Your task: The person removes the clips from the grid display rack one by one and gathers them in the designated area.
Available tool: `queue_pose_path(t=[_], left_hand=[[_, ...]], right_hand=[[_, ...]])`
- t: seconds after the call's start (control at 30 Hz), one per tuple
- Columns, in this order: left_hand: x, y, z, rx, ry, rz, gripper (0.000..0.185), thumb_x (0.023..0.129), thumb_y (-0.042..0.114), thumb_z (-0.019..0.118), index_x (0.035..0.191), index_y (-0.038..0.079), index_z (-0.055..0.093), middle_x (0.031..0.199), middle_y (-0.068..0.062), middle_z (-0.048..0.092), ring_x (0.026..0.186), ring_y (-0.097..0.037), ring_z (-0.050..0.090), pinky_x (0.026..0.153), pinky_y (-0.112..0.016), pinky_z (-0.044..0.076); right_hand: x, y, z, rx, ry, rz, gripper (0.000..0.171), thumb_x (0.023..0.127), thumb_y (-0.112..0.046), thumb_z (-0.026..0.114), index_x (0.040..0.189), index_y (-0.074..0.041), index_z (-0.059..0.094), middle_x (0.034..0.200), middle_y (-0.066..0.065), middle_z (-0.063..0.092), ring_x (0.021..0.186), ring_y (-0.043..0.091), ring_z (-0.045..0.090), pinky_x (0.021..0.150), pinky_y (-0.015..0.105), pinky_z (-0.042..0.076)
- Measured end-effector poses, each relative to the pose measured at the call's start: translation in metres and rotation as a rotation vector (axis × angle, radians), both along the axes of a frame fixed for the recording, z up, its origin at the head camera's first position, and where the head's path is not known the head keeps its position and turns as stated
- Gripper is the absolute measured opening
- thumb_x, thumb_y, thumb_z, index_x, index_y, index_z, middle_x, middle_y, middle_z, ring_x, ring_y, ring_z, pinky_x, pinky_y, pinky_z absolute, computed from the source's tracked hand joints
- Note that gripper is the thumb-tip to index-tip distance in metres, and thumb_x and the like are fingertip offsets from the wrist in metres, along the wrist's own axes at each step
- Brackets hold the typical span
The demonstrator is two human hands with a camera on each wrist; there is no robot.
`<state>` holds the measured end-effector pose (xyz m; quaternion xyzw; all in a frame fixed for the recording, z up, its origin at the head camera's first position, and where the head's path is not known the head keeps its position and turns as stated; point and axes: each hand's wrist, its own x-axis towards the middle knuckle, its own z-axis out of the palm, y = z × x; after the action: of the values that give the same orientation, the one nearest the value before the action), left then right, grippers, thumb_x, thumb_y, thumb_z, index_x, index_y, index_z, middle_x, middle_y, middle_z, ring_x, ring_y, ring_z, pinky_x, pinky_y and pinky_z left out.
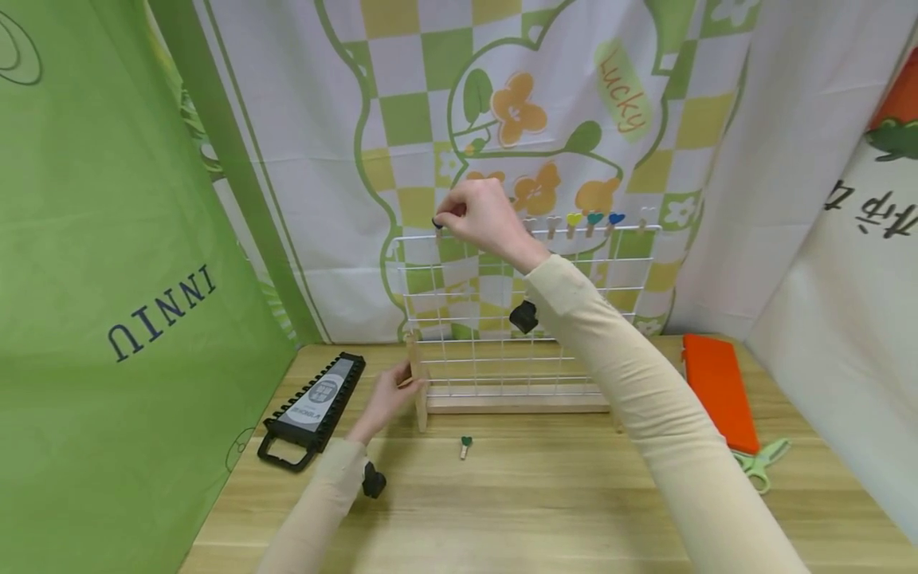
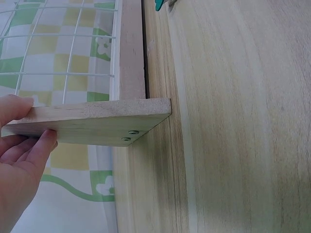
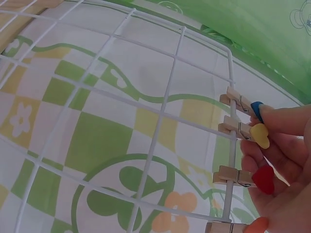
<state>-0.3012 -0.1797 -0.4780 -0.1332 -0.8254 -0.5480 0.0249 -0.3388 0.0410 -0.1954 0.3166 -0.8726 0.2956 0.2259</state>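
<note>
though on wire (image 3: 232,156), peg (image 3: 239,101) in hand (image 3: 290,170)

Grn cloth (image 1: 107,199) hangs L of wood tbl (image 1: 538,502), checked cloth (image 1: 405,119) behind.

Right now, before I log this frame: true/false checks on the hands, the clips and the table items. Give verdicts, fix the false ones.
1. The right hand pinches the blue-heart clip. True.
2. The left hand has its grip on the green-heart clip. False: its grip is on the wooden end support; that clip lies on the table.
3. A red-heart clip sits on the edge of the wire grid. True.
4. The scissors lie beside the black holder. False: they lie by the orange case.
</note>
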Motion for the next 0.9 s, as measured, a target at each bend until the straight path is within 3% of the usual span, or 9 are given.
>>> queue_pose_path(t=[0.2,0.37,0.4,0.57,0.63,0.9], left_hand=[[-0.011,-0.004,-0.016,0.012,0.017,0.029,0.047,0.095,0.000,0.062,0.138,-0.012,0.049,0.135,-0.034,0.055,0.128,-0.044,0.056,0.106,-0.051,0.052],[-0.011,-0.004,-0.016,0.016,0.016,0.025,0.048,0.095,0.000,0.062,0.139,-0.013,0.048,0.135,-0.035,0.055,0.128,-0.044,0.056,0.106,-0.051,0.052],[-0.007,-0.003,-0.011,0.007,0.017,0.017,0.048,0.095,0.000,0.062,0.139,-0.014,0.047,0.136,-0.036,0.054,0.128,-0.045,0.055,0.106,-0.051,0.052],[-0.008,-0.003,-0.011,0.003,0.023,0.014,0.048,0.095,0.000,0.062,0.138,-0.014,0.047,0.135,-0.036,0.054,0.128,-0.045,0.055,0.106,-0.051,0.052],[-0.011,-0.004,-0.017,0.018,0.028,0.018,0.048,0.094,0.001,0.063,0.138,-0.012,0.049,0.135,-0.035,0.056,0.127,-0.044,0.056,0.106,-0.050,0.052],[-0.009,-0.002,-0.016,0.002,0.018,0.027,0.050,0.094,0.000,0.062,0.138,-0.016,0.045,0.134,-0.036,0.055,0.126,-0.047,0.056,0.103,-0.047,0.054]], right_hand=[[-0.001,-0.001,-0.002,-0.032,0.017,0.002,0.012,0.090,-0.011,0.070,0.092,-0.003,0.079,0.089,0.013,0.076,0.076,0.021,0.067,0.065,0.023,0.052],[-0.001,0.000,-0.003,-0.053,0.026,0.014,0.011,0.090,-0.010,0.070,0.091,-0.002,0.079,0.089,0.013,0.075,0.076,0.021,0.066,0.066,0.024,0.052],[-0.001,0.000,-0.003,-0.060,0.036,0.016,0.011,0.090,-0.010,0.070,0.091,-0.002,0.079,0.088,0.013,0.075,0.076,0.022,0.066,0.067,0.025,0.053],[0.002,0.000,0.000,-0.104,0.102,0.027,0.011,0.090,-0.010,0.071,0.089,-0.002,0.079,0.085,0.014,0.074,0.077,0.023,0.066,0.071,0.028,0.055],[0.004,0.001,0.001,-0.113,0.114,0.030,0.011,0.089,-0.010,0.071,0.088,-0.002,0.079,0.085,0.013,0.074,0.077,0.022,0.066,0.071,0.028,0.055],[0.017,0.006,0.000,-0.134,0.067,0.061,0.012,0.090,-0.014,0.070,0.093,-0.004,0.077,0.090,0.012,0.074,0.083,0.022,0.068,0.082,0.031,0.060]])
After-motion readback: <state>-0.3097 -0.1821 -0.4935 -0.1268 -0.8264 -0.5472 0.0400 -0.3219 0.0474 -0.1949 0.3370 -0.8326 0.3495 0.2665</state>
